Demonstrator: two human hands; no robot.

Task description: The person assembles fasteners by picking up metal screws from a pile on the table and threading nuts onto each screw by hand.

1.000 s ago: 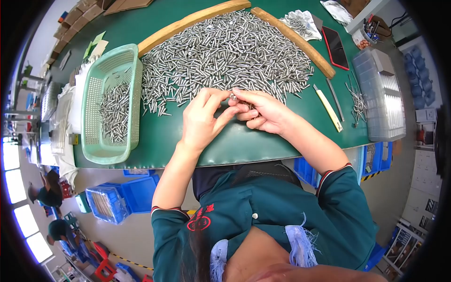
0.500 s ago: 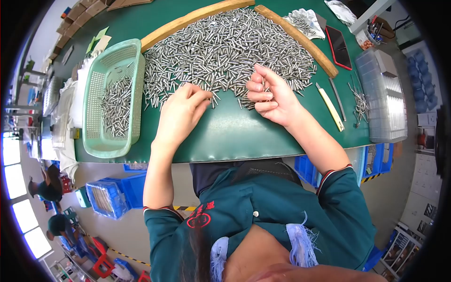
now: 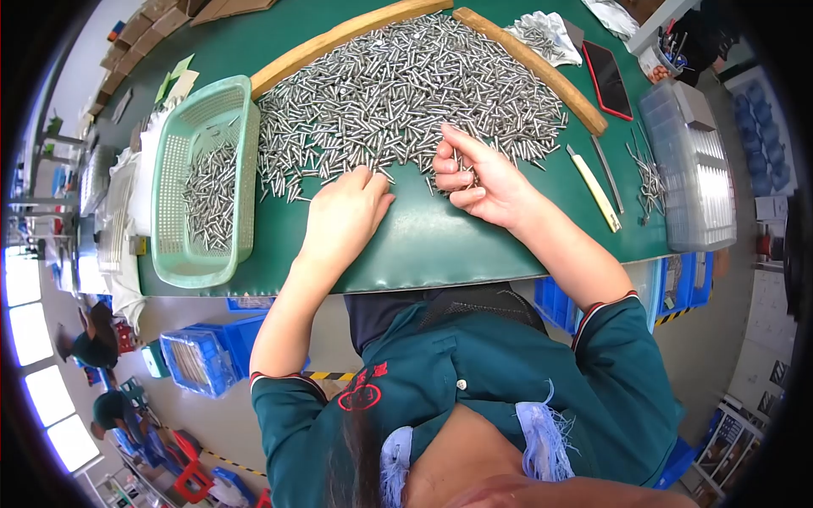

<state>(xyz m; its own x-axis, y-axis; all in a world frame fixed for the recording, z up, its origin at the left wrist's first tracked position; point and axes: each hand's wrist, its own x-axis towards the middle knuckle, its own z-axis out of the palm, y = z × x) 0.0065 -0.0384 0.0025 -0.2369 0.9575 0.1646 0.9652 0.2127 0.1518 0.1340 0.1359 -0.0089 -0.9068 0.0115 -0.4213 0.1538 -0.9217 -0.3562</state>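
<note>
A wide heap of small metal pins (image 3: pixel 406 93) lies on the green table. My left hand (image 3: pixel 345 213) rests at the heap's near edge, back of the hand up, with its fingertips curled under and hidden; whatever it may hold does not show. To its right, my right hand (image 3: pixel 480 179) is held palm-side up with curled fingers, closed around some metal pins that show between the fingers. On the left stands a green plastic basket (image 3: pixel 161 203) with more pins inside it.
Wooden strips (image 3: pixel 538 69) border the heap. At the right lie a cutter knife (image 3: pixel 594 190), a metal strip, a red-edged phone (image 3: pixel 607 80), loose metal rods and a clear plastic box (image 3: pixel 690 169). Blue bins sit below the table. Co-workers (image 3: pixel 95 343) are at the far lower left.
From being together at the heap's near edge, my hands have moved apart. Since half a second ago, my left hand has shifted slightly right and turned palm down; my right hand has moved slightly left.
</note>
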